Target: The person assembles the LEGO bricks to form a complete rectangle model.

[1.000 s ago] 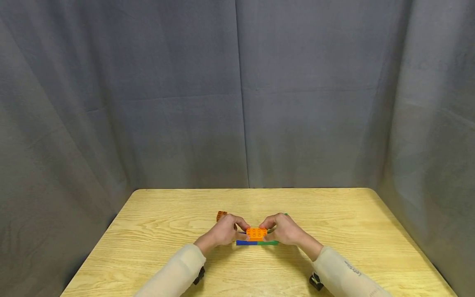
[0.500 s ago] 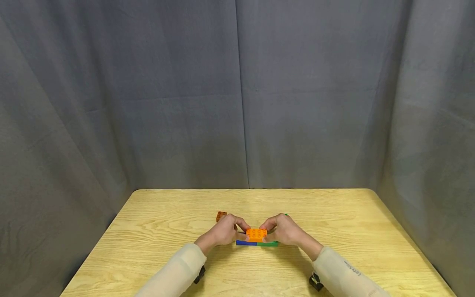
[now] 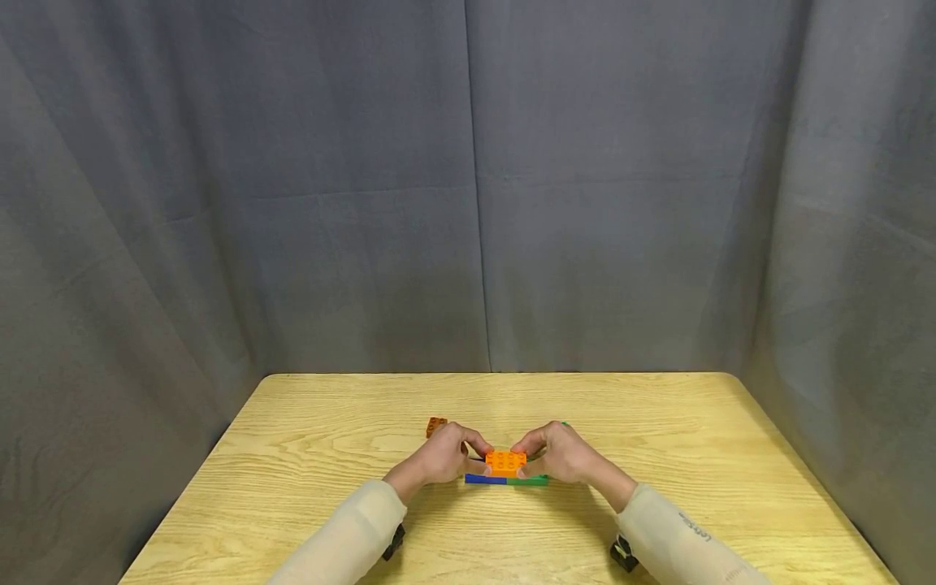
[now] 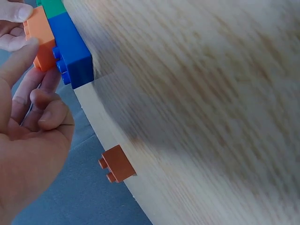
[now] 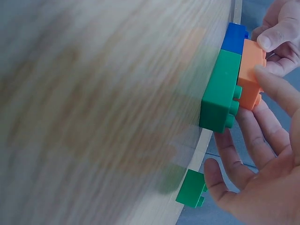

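Note:
An orange toy brick (image 3: 506,464) lies across the join of a blue brick (image 4: 71,49) and a green brick (image 5: 220,89), which stand end to end on the table. My left hand (image 3: 441,456) pinches the orange brick's left end between thumb and fingers. At the right end my right hand (image 3: 560,453) pinches it in the same way. In both wrist views the orange brick sits over the studs of the two lower bricks, spanning part of each. Whether it is pressed fully down I cannot tell.
A small brown-orange brick (image 3: 436,426) lies on the wooden table (image 3: 329,455), behind my left hand. Behind the right hand is a small green brick (image 5: 191,188), mostly hidden in the head view. Grey curtains (image 3: 380,203) hang beyond the table's edges.
The orange brick and both hands have stayed almost still; the brick appears a few pixels lower in the head view. Both hands keep their pinch.

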The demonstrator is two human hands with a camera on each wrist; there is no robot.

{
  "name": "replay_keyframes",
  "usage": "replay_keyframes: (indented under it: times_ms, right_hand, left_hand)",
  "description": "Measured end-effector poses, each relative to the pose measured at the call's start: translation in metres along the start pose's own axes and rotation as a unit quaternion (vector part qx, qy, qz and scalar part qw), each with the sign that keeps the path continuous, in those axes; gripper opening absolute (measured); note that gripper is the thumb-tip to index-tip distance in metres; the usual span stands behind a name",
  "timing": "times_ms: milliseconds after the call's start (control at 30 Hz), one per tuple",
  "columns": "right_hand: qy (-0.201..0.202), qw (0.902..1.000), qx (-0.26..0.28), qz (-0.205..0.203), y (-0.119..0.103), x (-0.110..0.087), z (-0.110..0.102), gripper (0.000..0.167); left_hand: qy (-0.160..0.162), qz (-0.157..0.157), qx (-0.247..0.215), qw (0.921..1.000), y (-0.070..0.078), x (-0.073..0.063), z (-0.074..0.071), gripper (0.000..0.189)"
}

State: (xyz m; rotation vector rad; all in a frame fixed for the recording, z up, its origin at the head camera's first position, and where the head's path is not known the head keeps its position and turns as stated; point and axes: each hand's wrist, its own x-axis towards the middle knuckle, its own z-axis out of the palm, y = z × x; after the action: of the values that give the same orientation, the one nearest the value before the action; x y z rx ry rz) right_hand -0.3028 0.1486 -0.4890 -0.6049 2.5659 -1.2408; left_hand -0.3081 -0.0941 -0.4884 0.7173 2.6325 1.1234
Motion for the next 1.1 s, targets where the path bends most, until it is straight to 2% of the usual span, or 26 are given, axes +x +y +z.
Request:
replay_keyframes:
  times_ms: [267,900,1100]
  right_hand:
    - [-0.006,0.9997,-0.017,-0.016,0.0008,0.0010,-0.0018,0.024]
    - [-0.013,0.9988,-0.034,-0.032,0.0046,0.0004,-0.0051,0.023]
    - [-0.002,0.9995,-0.030,-0.011,0.0039,-0.0027,-0.0086,0.027]
  left_hand:
    - [0.010,-0.008,-0.003,0.9999,-0.0003,0.0012,0.0027,0.018]
    - [0.011,-0.003,0.002,0.9999,-0.0058,0.0002,0.0049,0.024]
    - [0.008,-0.001,0.001,1.0000,-0.0081,0.0014,0.0064,0.027]
